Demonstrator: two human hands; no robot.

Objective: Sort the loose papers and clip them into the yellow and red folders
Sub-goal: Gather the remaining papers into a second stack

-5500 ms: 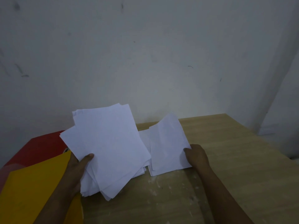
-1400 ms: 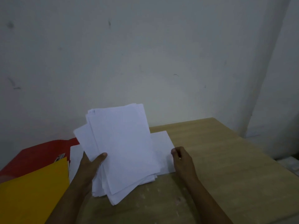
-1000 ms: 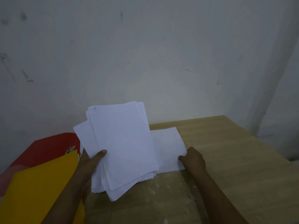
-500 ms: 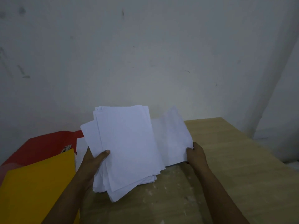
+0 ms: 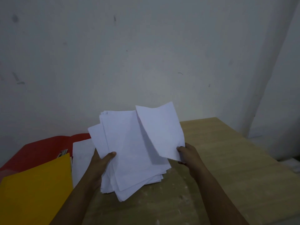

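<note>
Loose papers are gripped in both hands above a wooden table (image 5: 227, 159).

A fanned stack of sheets (image 5: 129, 151) is clasped by the left hand (image 5: 100, 164), thumb on top; a single sheet (image 5: 160, 130) is pinched by the right hand (image 5: 188, 153). A yellow folder (image 5: 35, 189) is overlapped on a red folder (image 5: 37, 150) at left.

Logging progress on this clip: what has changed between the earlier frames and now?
The right hand, which pinched a single sheet lying flat on the table a second ago, has lifted it up and over toward the stack. The left hand still grips that stack, tilted up. The yellow folder and red folder lie where they were.
</note>
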